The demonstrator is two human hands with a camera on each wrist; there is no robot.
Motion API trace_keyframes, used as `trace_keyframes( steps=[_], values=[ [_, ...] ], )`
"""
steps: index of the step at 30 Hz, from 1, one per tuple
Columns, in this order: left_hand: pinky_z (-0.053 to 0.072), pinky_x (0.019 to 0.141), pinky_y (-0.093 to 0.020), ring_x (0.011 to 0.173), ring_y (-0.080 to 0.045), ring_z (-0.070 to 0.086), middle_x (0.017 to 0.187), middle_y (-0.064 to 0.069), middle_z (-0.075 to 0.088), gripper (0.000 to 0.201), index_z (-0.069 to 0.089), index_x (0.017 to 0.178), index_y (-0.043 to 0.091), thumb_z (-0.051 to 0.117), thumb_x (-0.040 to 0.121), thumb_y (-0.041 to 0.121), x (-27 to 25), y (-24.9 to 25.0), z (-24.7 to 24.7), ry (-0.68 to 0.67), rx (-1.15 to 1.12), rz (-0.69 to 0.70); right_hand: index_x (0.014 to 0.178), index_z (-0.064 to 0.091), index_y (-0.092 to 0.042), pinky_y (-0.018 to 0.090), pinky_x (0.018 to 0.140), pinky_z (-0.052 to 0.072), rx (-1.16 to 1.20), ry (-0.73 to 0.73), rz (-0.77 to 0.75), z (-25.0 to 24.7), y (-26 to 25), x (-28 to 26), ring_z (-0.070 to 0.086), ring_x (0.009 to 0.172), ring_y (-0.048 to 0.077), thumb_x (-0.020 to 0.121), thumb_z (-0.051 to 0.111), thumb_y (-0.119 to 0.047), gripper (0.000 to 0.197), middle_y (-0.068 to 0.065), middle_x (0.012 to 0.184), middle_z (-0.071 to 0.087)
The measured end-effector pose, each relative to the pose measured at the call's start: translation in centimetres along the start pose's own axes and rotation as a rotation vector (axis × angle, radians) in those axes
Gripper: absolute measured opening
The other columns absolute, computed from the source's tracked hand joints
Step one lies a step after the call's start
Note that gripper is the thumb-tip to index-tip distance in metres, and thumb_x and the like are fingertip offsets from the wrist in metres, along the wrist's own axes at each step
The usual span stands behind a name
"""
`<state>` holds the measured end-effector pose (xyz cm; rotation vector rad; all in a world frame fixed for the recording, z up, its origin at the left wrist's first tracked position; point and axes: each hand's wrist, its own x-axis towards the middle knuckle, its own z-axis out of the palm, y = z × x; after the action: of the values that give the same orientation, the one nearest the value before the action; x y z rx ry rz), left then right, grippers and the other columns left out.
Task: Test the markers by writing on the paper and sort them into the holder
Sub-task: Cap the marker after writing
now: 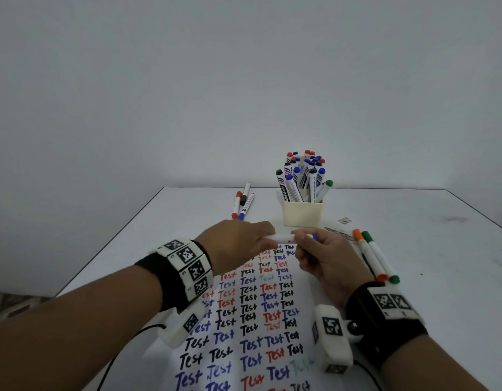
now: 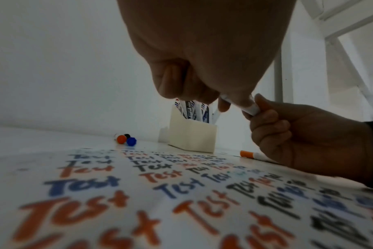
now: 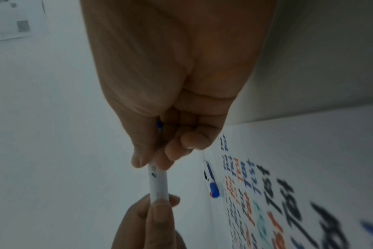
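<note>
**One marker held between both hands, most of the sorting already done**

The left hand [image 1: 238, 246] and the right hand [image 1: 326, 259] are together above the far end of the paper [image 1: 252, 328], and between them they hold one white marker [image 1: 283, 237] lying almost level. The left fingers are curled and pinch its left end; the right thumb and fingers are curled round its right part, where a small piece of blue shows behind the knuckles. I cannot tell whether the cap is on, or being pulled off or pushed on — the hands cover both ends.

As for progress, the paper is nearly filled with rows of the word "Test" in black, blue, red and some pale green, so I judge that many markers have been tried. The cream holder [image 1: 302, 213], just behind the hands, stands crowded with upright markers.

What seems left to do: three markers [image 1: 242, 203] lie together on the table [image 1: 427, 221] to the left of the holder, and an orange marker [image 1: 369, 255] and a green marker [image 1: 381, 253] lie side by side to the right of the paper — near the right hand but not touching it. Whether these are tested or not, the pictures do not say.
</note>
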<state>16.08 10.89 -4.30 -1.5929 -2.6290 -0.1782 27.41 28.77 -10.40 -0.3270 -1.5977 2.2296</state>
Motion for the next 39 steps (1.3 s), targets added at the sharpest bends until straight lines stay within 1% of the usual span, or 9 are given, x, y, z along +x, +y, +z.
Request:
trace_keyframes(
  steps=[3, 7, 11, 13, 17, 25, 31, 36, 39],
  values=[
    [0.046, 0.065, -0.031, 0.069, -0.011, 0.056, 0.081, 0.005, 0.060, 0.020, 0.048, 0.108, 0.036, 0.038, 0.103, 0.052, -0.4, -0.6, 0.1, -0.056, -0.177, -0.033, 0.105, 0.073, -0.002, 0.026, 0.061, 0.049, 0.000, 0.025, -0.005, 0.1, 0.1, 0.1, 0.054, 0.061, 0.016, 0.094, 0.072, -0.017, 0.019, 0.011, 0.070, 0.064],
    [0.043, 0.063, -0.017, 0.074, -0.007, 0.053, 0.106, 0.004, 0.059, 0.038, 0.036, 0.138, 0.027, 0.043, 0.103, 0.014, -0.3, -3.8, 0.7, -0.089, -0.213, -0.131, 0.107, 0.072, -0.002, 0.026, 0.065, 0.054, 0.058, 0.094, -0.020, -0.2, 0.0, 0.4, 0.059, 0.065, 0.015, 0.090, 0.075, -0.015, 0.021, 0.008, 0.072, 0.068],
    [0.050, 0.092, -0.028, 0.099, -0.009, 0.061, 0.122, 0.010, 0.066, 0.039, 0.036, 0.135, 0.029, 0.053, 0.101, 0.020, -0.3, -8.9, 0.6, -0.090, -0.131, -0.260, 0.109, 0.073, -0.006, 0.028, 0.069, 0.059, 0.064, 0.110, -0.014, -0.3, 0.2, 0.6, 0.065, 0.069, 0.016, 0.092, 0.073, -0.011, 0.018, 0.008, 0.077, 0.072],
    [0.048, 0.097, -0.031, 0.104, -0.012, 0.060, 0.126, 0.008, 0.065, 0.034, 0.045, 0.130, 0.030, 0.055, 0.099, 0.020, -0.5, -11.3, 0.4, -0.087, -0.085, -0.341, 0.110, 0.073, -0.006, 0.027, 0.069, 0.060, 0.089, 0.113, -0.012, -0.3, 0.2, 0.6, 0.066, 0.070, 0.016, 0.092, 0.072, -0.007, 0.018, 0.008, 0.078, 0.073],
    [0.042, 0.089, -0.024, 0.100, -0.013, 0.055, 0.122, 0.002, 0.063, 0.027, 0.059, 0.121, 0.024, 0.063, 0.095, 0.020, -0.6, -14.5, 0.2, -0.109, 0.038, -0.409, 0.109, 0.073, -0.009, 0.028, 0.071, 0.058, 0.115, 0.121, -0.018, -0.4, 0.1, 0.6, 0.064, 0.072, 0.017, 0.092, 0.071, -0.006, 0.018, 0.007, 0.079, 0.072],
    [0.040, 0.086, -0.024, 0.100, -0.012, 0.057, 0.117, 0.008, 0.067, 0.028, 0.060, 0.118, 0.027, 0.069, 0.091, 0.025, -0.3, -16.5, 1.3, -0.103, 0.004, -0.448, 0.105, 0.076, -0.015, 0.030, 0.074, 0.055, 0.132, 0.165, -0.028, -0.5, -0.1, 0.8, 0.060, 0.070, 0.013, 0.091, 0.073, -0.016, 0.014, 0.001, 0.079, 0.067],
    [0.038, 0.109, -0.036, 0.129, -0.018, 0.048, 0.146, 0.004, 0.049, 0.068, 0.036, 0.149, 0.030, 0.065, 0.091, 0.051, -1.5, -15.6, 1.0, -0.133, -0.032, -0.444, 0.107, 0.073, -0.013, 0.030, 0.072, 0.057, 0.161, 0.166, -0.041, -0.6, 0.0, 0.9, 0.062, 0.073, 0.015, 0.093, 0.071, -0.025, 0.018, 0.002, 0.084, 0.071],
    [0.008, 0.124, -0.045, 0.154, -0.023, 0.000, 0.167, 0.004, 0.004, 0.108, 0.010, 0.159, 0.032, 0.032, 0.073, 0.093, -3.9, -12.6, 0.8, -0.283, 0.081, -0.237, 0.113, 0.060, -0.007, 0.030, 0.069, 0.063, 0.265, 0.167, -0.003, -0.4, -0.6, 0.9, 0.072, 0.078, 0.023, 0.108, 0.050, -0.031, 0.026, 0.016, 0.103, 0.077],
    [-0.003, 0.124, -0.048, 0.152, -0.026, -0.018, 0.166, 0.001, -0.015, 0.115, -0.003, 0.159, 0.034, 0.013, 0.065, 0.099, -5.2, -11.3, 2.1, -0.384, 0.157, -0.078, 0.114, 0.057, -0.003, 0.030, 0.066, 0.063, 0.308, 0.185, 0.009, -0.2, -0.8, 1.1, 0.076, 0.084, 0.028, 0.109, 0.048, -0.028, 0.027, 0.024, 0.108, 0.075]
  ],
)
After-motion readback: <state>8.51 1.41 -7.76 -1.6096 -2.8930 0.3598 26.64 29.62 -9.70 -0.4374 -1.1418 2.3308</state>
